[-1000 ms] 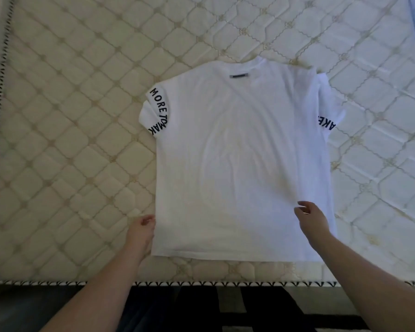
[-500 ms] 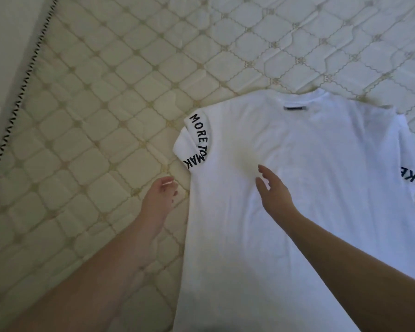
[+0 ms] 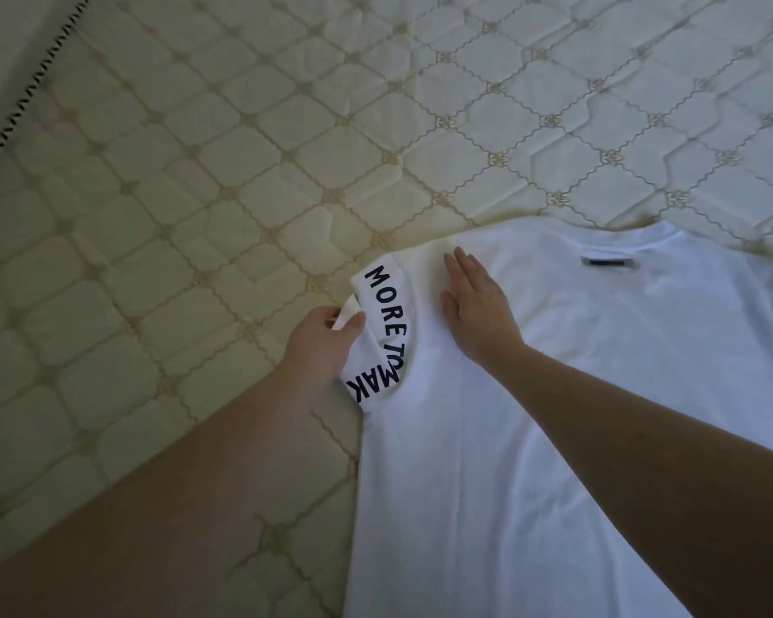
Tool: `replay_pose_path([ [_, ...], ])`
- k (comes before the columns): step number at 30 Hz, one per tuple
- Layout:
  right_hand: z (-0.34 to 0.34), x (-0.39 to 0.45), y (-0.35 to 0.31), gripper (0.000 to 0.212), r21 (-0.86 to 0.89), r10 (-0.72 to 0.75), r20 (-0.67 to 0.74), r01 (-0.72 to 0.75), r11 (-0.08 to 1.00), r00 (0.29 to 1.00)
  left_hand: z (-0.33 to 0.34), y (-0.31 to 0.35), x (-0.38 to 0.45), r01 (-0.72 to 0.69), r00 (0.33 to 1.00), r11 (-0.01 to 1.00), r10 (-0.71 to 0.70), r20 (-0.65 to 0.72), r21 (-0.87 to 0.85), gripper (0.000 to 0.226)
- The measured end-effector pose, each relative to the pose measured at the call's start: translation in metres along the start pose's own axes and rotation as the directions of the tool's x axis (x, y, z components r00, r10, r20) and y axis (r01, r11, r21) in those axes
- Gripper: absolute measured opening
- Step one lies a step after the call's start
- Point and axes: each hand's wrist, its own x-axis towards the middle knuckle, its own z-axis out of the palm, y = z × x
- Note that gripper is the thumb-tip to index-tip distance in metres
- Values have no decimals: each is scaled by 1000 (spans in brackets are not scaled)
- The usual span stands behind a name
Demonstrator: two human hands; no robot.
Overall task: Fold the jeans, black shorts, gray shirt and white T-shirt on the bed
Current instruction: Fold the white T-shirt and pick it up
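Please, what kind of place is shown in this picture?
Probably a bedroom. A bare cream quilted mattress with black-and-white piped edging fills the view, and a white cotton T-shirt lies spread on it. The left hand pinches its printed sleeve while the right hand presses its shoulder.

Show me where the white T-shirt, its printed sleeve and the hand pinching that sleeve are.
white T-shirt (image 3: 554, 417): head view, middle of the back panel.
printed sleeve (image 3: 387, 323): head view, on the black lettering.
left hand (image 3: 320, 345): head view, back of the hand.
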Motion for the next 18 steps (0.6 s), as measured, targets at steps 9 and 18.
replay_pose_path([
  [9, 23, -2, 5, 57, -176, 38, -39, -44, 983, 999, 13, -2, 12, -59, 996, 990, 51, 68, 128, 20],
  [18, 22, 0, 4, 61, -213, 57, -6, -57, 975, 998, -7, -38, -51, 35, 927, 971, -120, -356, -236, 18],
])
